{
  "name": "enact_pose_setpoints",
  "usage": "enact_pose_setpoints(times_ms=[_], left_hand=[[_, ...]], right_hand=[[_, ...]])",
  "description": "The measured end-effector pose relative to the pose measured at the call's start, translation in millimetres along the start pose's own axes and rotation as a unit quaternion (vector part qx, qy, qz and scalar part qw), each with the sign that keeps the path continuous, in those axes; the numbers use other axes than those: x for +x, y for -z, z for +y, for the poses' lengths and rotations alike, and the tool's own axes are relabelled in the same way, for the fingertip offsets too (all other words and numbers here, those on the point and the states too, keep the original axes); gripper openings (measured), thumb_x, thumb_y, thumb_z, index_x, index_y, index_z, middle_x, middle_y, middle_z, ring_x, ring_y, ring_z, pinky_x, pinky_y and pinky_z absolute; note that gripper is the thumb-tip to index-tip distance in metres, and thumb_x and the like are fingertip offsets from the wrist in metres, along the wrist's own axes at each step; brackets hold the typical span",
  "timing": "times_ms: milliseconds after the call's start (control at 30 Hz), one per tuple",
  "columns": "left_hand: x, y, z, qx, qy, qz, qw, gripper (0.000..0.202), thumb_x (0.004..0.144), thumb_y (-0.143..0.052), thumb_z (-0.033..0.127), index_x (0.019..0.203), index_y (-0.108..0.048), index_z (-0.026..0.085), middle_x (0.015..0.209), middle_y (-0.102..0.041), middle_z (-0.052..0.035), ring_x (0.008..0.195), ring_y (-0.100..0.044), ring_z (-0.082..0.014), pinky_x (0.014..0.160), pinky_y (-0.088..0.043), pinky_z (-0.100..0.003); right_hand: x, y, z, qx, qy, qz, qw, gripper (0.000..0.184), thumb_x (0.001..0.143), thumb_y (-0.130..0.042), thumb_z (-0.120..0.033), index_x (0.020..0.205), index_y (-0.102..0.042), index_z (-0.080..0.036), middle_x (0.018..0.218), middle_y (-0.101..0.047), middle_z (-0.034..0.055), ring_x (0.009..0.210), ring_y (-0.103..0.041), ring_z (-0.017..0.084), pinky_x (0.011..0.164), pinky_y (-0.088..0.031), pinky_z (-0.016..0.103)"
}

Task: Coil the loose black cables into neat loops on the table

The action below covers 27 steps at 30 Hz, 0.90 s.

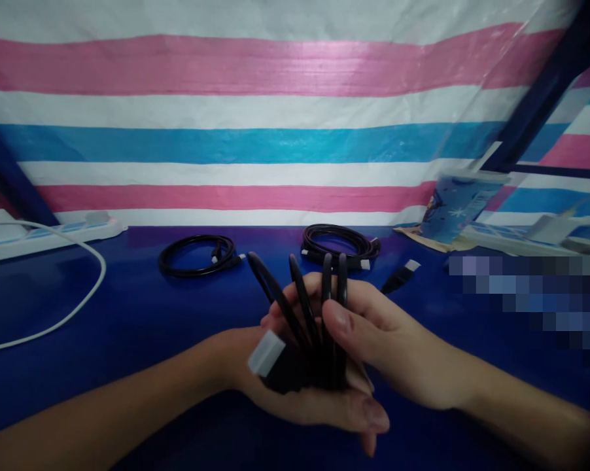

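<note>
Both my hands hold one black cable point(302, 297) gathered into several loops above the blue table point(128, 314). My left hand point(319, 402) lies palm up under the bundle, fingers curled round its lower part, and a silver plug end point(265, 353) sticks out at its left. My right hand point(373, 333) grips the loops from the right, thumb pressed across their front. The cable's other plug point(400, 276) pokes out behind my right hand.
Two coiled black cables point(197, 255) point(341, 245) lie further back on the table. A white power strip point(54, 232) with a white cord point(86, 288) is at the left. A blue printed pack point(459, 203) and papers sit at the right, against a striped tarp wall point(256, 131).
</note>
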<state>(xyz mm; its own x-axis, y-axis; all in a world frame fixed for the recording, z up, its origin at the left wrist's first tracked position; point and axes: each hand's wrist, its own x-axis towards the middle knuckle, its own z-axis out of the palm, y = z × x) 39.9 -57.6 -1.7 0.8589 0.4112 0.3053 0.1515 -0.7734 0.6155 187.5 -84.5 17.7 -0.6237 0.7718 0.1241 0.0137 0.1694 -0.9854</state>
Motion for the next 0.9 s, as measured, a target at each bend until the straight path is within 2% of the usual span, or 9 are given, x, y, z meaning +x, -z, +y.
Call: enact_pose_setpoints(times_ms=[167, 300, 367, 467, 533, 600, 667, 733, 900], left_hand=[[-2.4, 0.5, 7.8, -0.269, 0.053, -0.079, 0.958, 0.025, 0.085, -0.057, 0.039, 0.074, -0.064, 0.018, 0.069, -0.067, -0.0021, 0.072, -0.066, -0.0153, 0.068, -0.055, -0.026], [0.0, 0.5, 3.7, -0.397, 0.074, -0.024, 0.914, 0.033, 0.088, -0.056, 0.036, 0.062, -0.058, 0.016, 0.058, -0.061, -0.0011, 0.07, -0.065, -0.0132, 0.078, -0.052, -0.027], [1.4, 1.0, 0.0, -0.408, 0.102, 0.044, 0.906, 0.044, 0.088, -0.054, 0.037, 0.051, -0.051, 0.016, 0.043, -0.048, 0.0029, 0.048, -0.054, -0.0086, 0.066, -0.049, -0.025], [2.1, 7.2, -5.1, -0.371, 0.135, 0.22, 0.892, 0.052, 0.084, -0.057, 0.036, 0.04, -0.036, 0.018, 0.033, -0.032, 0.0059, 0.034, -0.035, -0.0056, 0.053, -0.042, -0.024], [2.0, 16.3, -7.8, -0.344, 0.142, 0.332, 0.867, 0.052, 0.082, -0.058, 0.033, 0.041, -0.029, 0.019, 0.034, -0.026, 0.0068, 0.035, -0.031, -0.0055, 0.052, -0.041, -0.024], [2.4, 27.2, -8.5, -0.336, 0.142, 0.402, 0.84, 0.051, 0.082, -0.056, 0.03, 0.043, -0.025, 0.019, 0.035, -0.021, 0.0071, 0.035, -0.029, -0.0054, 0.053, -0.042, -0.024], [3.9, 36.0, -5.8, -0.334, 0.126, 0.439, 0.824, 0.049, 0.083, -0.05, 0.028, 0.045, -0.022, 0.019, 0.035, -0.018, 0.0069, 0.033, -0.028, -0.0052, 0.056, -0.044, -0.024], [5.8, 39.6, 1.2, -0.336, 0.109, 0.449, 0.821, 0.047, 0.085, -0.044, 0.026, 0.045, -0.02, 0.018, 0.034, -0.016, 0.0064, 0.032, -0.028, -0.005, 0.057, -0.045, -0.024], [2.2, 30.0, 23.8, -0.388, 0.057, 0.296, 0.871, 0.049, 0.083, -0.043, 0.024, 0.043, -0.015, 0.014, 0.031, -0.015, 0.0045, 0.032, -0.031, -0.0039, 0.053, -0.045, -0.021]], right_hand=[[4.0, 0.4, -4.4, -0.026, -0.006, 0.069, 0.997, 0.041, 0.088, -0.05, -0.057, 0.088, -0.066, -0.018, 0.069, -0.064, 0.0042, 0.066, -0.064, 0.014, 0.054, -0.049, 0.019], [8.5, 10.0, -5.5, -0.091, 0.003, 0.096, 0.991, 0.049, 0.088, -0.047, -0.059, 0.069, -0.063, -0.018, 0.053, -0.057, 0.0023, 0.049, -0.056, 0.013, 0.044, -0.04, 0.021], [7.8, 13.3, -7.9, -0.195, 0.03, 0.15, 0.969, 0.055, 0.09, -0.043, -0.059, 0.056, -0.056, -0.017, 0.049, -0.052, 0.0022, 0.046, -0.05, 0.012, 0.043, -0.035, 0.023], [0.3, 10.9, -13.1, -0.377, 0.147, 0.279, 0.871, 0.054, 0.091, -0.05, -0.046, 0.046, -0.041, -0.018, 0.043, -0.037, -0.0011, 0.041, -0.034, 0.007, 0.043, -0.023, 0.025], [-5.4, 5.6, -14.3, -0.422, 0.215, 0.257, 0.843, 0.052, 0.09, -0.053, -0.036, 0.045, -0.034, -0.017, 0.042, -0.027, -0.0029, 0.041, -0.024, 0.005, 0.044, -0.018, 0.027], [-7.0, 0.8, -10.4, -0.397, 0.168, 0.144, 0.891, 0.053, 0.091, -0.051, -0.039, 0.047, -0.034, -0.016, 0.043, -0.027, -0.0034, 0.041, -0.022, 0.005, 0.042, -0.017, 0.025], [-2.5, -0.3, -1.3, -0.314, 0.012, 0.053, 0.948, 0.053, 0.092, -0.046, -0.053, 0.053, -0.043, -0.017, 0.046, -0.037, -0.0028, 0.041, -0.027, 0.005, 0.039, -0.019, 0.022], [6.4, 3.0, 9.7, -0.179, -0.12, 0.069, 0.974, 0.056, 0.088, -0.04, -0.067, 0.07, -0.057, -0.016, 0.057, -0.052, 0.0004, 0.046, -0.043, 0.007, 0.041, -0.031, 0.02], [20.2, 14.3, 18.4, 0.167, -0.088, 0.07, 0.979, 0.054, 0.086, -0.044, -0.066, 0.094, -0.061, -0.015, 0.085, -0.067, 0.0078, 0.068, -0.064, 0.013, 0.059, -0.05, 0.023]])
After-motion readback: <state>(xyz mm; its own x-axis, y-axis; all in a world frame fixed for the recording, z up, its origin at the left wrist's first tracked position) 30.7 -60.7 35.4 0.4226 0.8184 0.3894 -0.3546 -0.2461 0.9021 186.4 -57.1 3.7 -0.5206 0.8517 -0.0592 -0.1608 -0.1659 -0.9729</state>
